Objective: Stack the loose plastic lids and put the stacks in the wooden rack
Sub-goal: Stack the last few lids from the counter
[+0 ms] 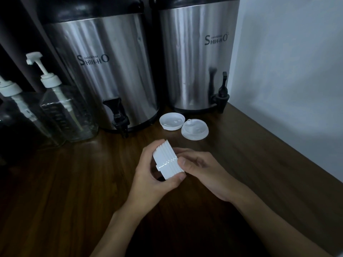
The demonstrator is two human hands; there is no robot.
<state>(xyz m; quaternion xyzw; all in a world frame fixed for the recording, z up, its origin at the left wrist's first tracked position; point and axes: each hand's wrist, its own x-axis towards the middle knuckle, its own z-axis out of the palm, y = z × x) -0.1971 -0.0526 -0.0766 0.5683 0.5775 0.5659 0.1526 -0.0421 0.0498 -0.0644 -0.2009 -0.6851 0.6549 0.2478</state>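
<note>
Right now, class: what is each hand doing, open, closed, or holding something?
Left hand: closed round the stack of lids, holding it.
Right hand: thumb and fingers pinch the far end of the same stack.

In front of me lay a dark wooden counter (55, 182), meeting a pale wall (287, 62) on the right. At the far side stood the left dispenser (111, 80) and the right dispenser (194, 75), both of brushed steel (each marked SHIH-HO), with black taps low down. Far left were two clear pump bottles (70, 112). The light was dim, brightest on my right.
</note>
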